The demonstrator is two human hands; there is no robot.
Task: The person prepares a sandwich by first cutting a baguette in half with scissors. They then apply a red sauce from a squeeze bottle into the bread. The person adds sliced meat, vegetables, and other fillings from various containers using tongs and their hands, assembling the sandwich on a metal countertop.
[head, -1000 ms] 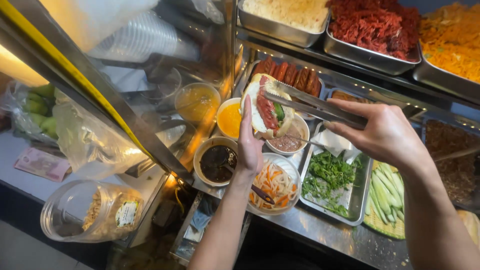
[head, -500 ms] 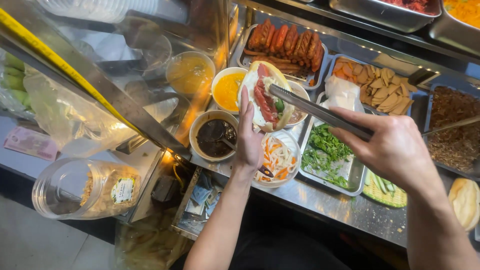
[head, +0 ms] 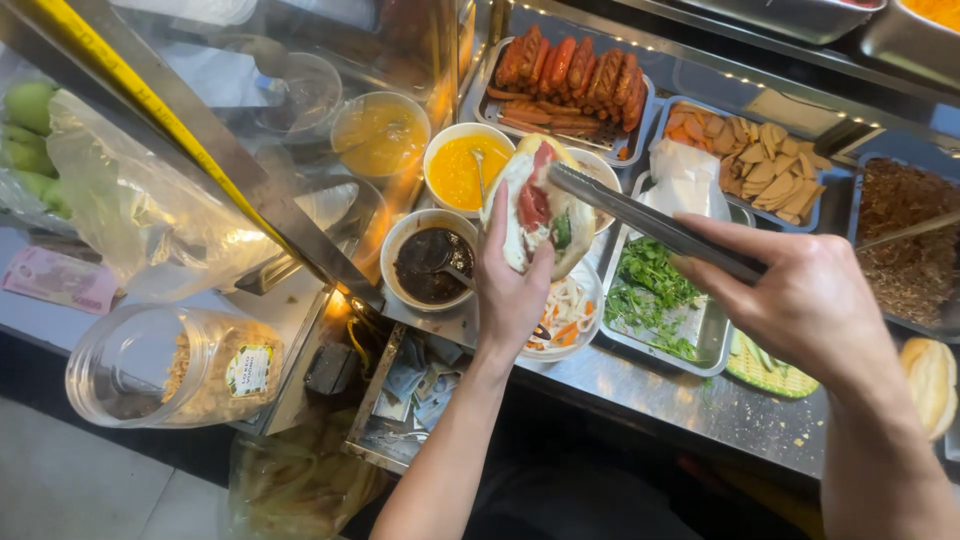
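The left hand (head: pixel 512 295) cradles the split sandwich roll (head: pixel 535 205) above the sauce bowls; the right hand (head: pixel 810 300) is closed around metal tongs (head: pixel 640 218), tips at the filling. Best keep the roll level and tongs steady, placing gently.

My left hand (head: pixel 515 290) with sandwich (head: pixel 535 205) blocks frame centre; tongs (head: pixel 650 222) in my right hand (head: pixel 810 300) bar path rightward. Bowls, trays packed tight across upper frame. Glass panel (head: pixel 200 150) walls off left. Bare steel counter (head: pixel 680 390) lower centre passable.
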